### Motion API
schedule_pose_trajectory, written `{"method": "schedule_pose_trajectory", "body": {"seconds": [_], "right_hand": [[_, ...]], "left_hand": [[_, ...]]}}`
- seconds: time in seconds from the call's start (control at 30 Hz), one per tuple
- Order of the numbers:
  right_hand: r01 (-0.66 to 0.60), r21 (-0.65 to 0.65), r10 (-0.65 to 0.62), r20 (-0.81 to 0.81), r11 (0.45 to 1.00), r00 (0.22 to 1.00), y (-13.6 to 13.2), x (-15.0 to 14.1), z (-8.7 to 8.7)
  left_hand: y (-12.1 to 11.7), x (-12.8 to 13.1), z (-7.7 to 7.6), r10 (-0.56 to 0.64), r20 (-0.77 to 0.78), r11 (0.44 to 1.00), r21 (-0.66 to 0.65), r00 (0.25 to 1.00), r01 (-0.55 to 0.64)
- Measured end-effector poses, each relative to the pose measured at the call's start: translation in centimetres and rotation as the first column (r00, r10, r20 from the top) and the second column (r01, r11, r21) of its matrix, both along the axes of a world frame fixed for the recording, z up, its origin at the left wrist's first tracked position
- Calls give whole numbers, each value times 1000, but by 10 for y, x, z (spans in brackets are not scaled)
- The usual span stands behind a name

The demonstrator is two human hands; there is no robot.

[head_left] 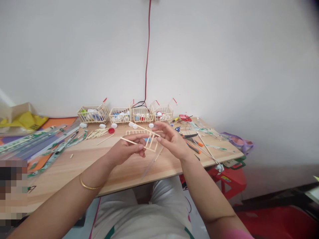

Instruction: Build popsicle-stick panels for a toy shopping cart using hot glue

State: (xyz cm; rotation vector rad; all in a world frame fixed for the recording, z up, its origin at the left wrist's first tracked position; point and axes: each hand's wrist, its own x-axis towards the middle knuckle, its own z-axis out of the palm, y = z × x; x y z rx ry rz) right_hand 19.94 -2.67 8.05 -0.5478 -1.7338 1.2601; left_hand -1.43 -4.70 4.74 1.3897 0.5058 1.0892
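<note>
Over the table, both hands meet at a small open frame of thin wooden sticks with a few crossbars. My left hand pinches one long side of it between thumb and fingers. My right hand has its thumb and fingers closed about the corner on the other side, where a second long stick ends. Just behind, a flat ladder-like stick panel lies on the table, partly hidden by the hands. Something small and blue shows beneath the frame.
Several stick-built carts filled with bottle caps stand along the wall. Loose sticks and a red cap lie left of centre. Scissors, orange-handled pliers and a glue-stained red dish sit right. Plastic strips cover the left side.
</note>
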Motion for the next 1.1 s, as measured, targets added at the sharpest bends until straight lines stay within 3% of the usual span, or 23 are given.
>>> {"method": "schedule_pose_trajectory", "body": {"seconds": [0.13, 0.3, 0.57, 0.77, 0.97, 1.1], "right_hand": [[98, -147, -109, -74, 984, 991, 1, -5, -4], [120, -382, -158, -69, 917, 985, -3, -15, -11], [224, -248, -242, -43, 942, 969, 0, -15, -17], [261, -208, -278, -56, 943, 959, 6, -7, -11], [284, -175, -292, -20, 943, 956, 12, 2, -6], [239, -169, -239, 21, 956, 971, 15, 7, -5]], "left_hand": [[2, 0, 0, 150, -38, 987, 56, 988, -148], [1, 2, 2, 256, -69, 965, 78, 964, -251], [-2, 4, 8, 275, -130, 961, 48, 953, -271], [2, -4, 9, 119, -120, 982, -131, 986, -135], [11, -28, 11, -7, -20, 950, -314, 1000, 0], [15, -39, 14, 49, -163, 929, -355, 985, -105]]}}
